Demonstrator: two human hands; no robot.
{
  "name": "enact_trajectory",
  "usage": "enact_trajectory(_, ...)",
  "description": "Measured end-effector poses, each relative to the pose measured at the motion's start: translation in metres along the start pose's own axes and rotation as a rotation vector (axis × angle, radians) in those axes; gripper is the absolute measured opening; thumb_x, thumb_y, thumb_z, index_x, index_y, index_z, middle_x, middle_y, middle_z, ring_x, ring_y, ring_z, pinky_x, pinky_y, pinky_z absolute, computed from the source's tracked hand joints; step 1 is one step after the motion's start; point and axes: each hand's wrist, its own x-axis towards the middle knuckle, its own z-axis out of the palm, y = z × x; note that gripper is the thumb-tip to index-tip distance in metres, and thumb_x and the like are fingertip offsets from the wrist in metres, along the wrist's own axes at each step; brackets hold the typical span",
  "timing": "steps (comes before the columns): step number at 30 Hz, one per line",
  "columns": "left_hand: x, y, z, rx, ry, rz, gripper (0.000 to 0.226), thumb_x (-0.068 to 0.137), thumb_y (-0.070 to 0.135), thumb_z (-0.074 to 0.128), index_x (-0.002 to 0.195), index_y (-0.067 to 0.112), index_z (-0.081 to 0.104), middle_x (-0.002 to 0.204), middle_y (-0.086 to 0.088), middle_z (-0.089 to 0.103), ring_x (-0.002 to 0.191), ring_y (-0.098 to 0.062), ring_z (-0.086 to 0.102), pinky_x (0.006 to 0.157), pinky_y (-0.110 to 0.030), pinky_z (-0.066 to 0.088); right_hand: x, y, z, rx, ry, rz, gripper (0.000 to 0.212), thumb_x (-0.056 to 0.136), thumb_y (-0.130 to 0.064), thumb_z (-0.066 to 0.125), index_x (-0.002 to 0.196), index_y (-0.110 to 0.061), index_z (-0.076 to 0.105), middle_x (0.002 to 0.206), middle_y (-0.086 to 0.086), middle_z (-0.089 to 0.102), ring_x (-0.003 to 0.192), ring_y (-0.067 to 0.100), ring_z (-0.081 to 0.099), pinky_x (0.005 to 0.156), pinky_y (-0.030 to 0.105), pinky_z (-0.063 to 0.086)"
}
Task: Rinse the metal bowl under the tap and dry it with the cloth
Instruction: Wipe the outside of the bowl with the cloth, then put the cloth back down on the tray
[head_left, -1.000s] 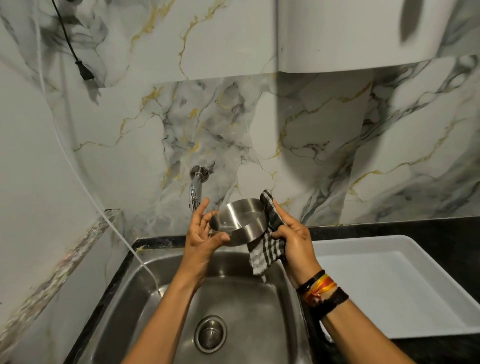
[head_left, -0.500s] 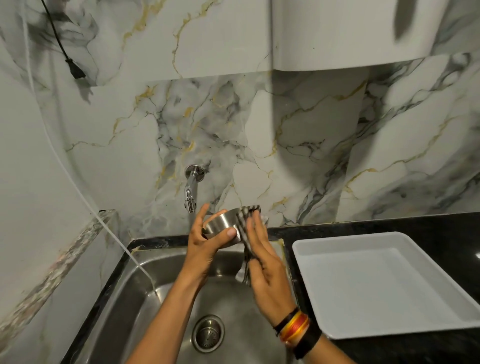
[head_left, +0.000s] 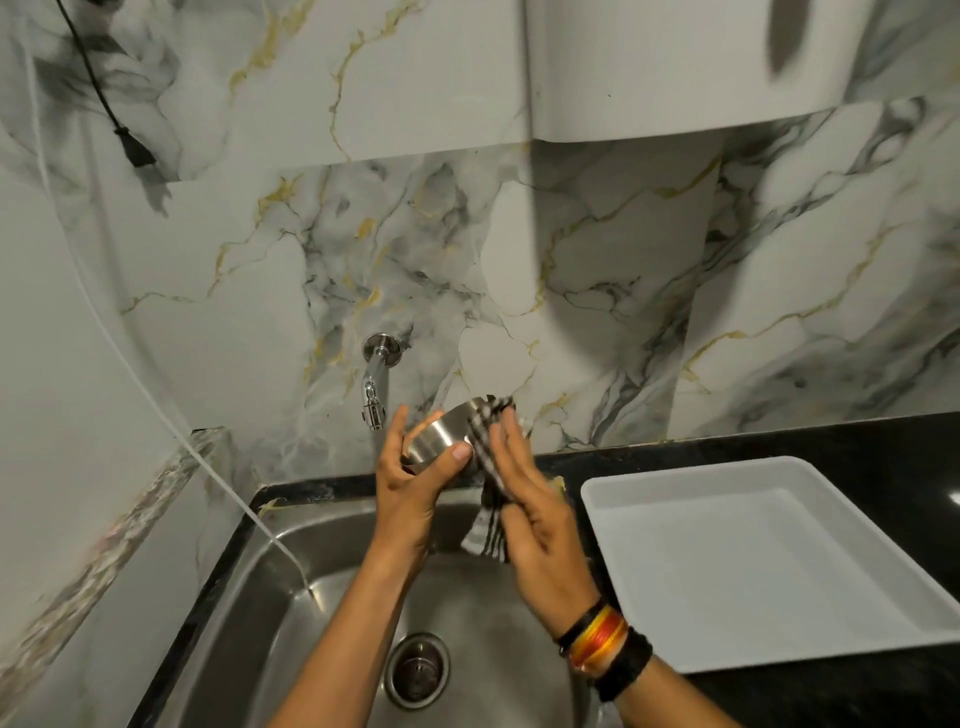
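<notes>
Left hand (head_left: 410, 486): closed around the metal bowl (head_left: 441, 439); thumb pressed on the bowl's near wall, fingers curled behind its left side
Right hand (head_left: 530, 514): fingers extended and together, palm flat against the cloth (head_left: 491, 467); pressing that cloth onto the bowl's right side rather than gripping it in a fist
Metal bowl: held in the air between the two hands, tilted on its side; its outer wall faces the camera; just right of and slightly below the tap (head_left: 375, 382)
Cloth: dark-and-white check; upper part draped over the bowl's rim beyond the right fingertips; lower end hanging below the right palm, over the sink (head_left: 291, 613)
Tap: on the marbled wall, just beyond the left fingertips; whether water is running I cannot tell
Sink: steel, beneath both wrists; drain (head_left: 418, 670) below the forearms
Tray (head_left: 779, 561): white, on the dark worktop (head_left: 831, 441), right of the right hand; apart from it
Right wrist: coloured bands (head_left: 602, 636)
</notes>
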Motion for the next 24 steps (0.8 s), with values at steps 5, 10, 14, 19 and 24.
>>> enact_trajectory(5,-0.011,0.0,0.018,0.063,-0.106,0.03,0.129,0.052,0.037,0.092,0.166,0.029,0.034,0.14,0.002,0.068,0.116,-0.01,0.074,0.084,-0.03,0.065,0.032,0.025,-0.056,0.097,0.061,0.163,0.073,0.095,0.019,0.037,0.156,-0.021,0.038,0.164,-0.011,0.034,0.149,-0.003,0.029,0.123,0.021,0.022)
enact_trajectory(10,-0.019,-0.01,0.046,0.123,-0.079,0.008,0.134,0.046,0.048,0.095,0.165,0.034,0.036,0.134,0.008,0.072,0.128,-0.026,0.067,0.105,-0.05,0.06,0.038,0.086,-0.137,-0.329,0.105,0.226,0.072,0.094,0.016,0.039,0.157,-0.019,0.036,0.166,-0.006,0.028,0.155,0.009,0.021,0.123,0.017,0.013)
enact_trajectory(14,-0.027,-0.029,0.07,0.177,-0.087,-0.015,0.131,0.043,0.05,0.098,0.16,0.039,0.04,0.127,0.016,0.077,0.128,-0.025,0.066,0.112,-0.062,0.051,0.027,0.154,-0.222,-0.784,0.099,0.327,0.079,0.09,0.018,0.037,0.161,-0.013,0.023,0.17,0.005,0.015,0.158,0.031,0.004,0.126,0.032,0.007)
enact_trajectory(19,-0.041,-0.066,0.113,0.171,-0.12,-0.055,0.13,0.048,0.04,0.091,0.166,0.031,0.036,0.133,0.008,0.075,0.121,-0.02,0.07,0.089,-0.041,0.066,-0.021,0.238,-0.315,-1.107,-0.191,0.659,0.08,0.096,0.006,0.034,0.163,-0.015,-0.004,0.17,0.007,-0.015,0.156,0.039,-0.013,0.127,0.052,0.005)
enact_trajectory(24,-0.053,-0.091,0.157,0.157,-0.16,-0.084,0.134,0.049,0.028,0.095,0.167,0.031,0.033,0.132,0.01,0.074,0.119,-0.017,0.07,0.074,-0.032,0.068,-0.072,0.269,-0.355,-0.957,-0.438,0.915,0.077,0.101,-0.06,0.032,0.163,-0.026,0.001,0.17,-0.005,-0.012,0.157,0.027,-0.017,0.125,0.054,-0.004)
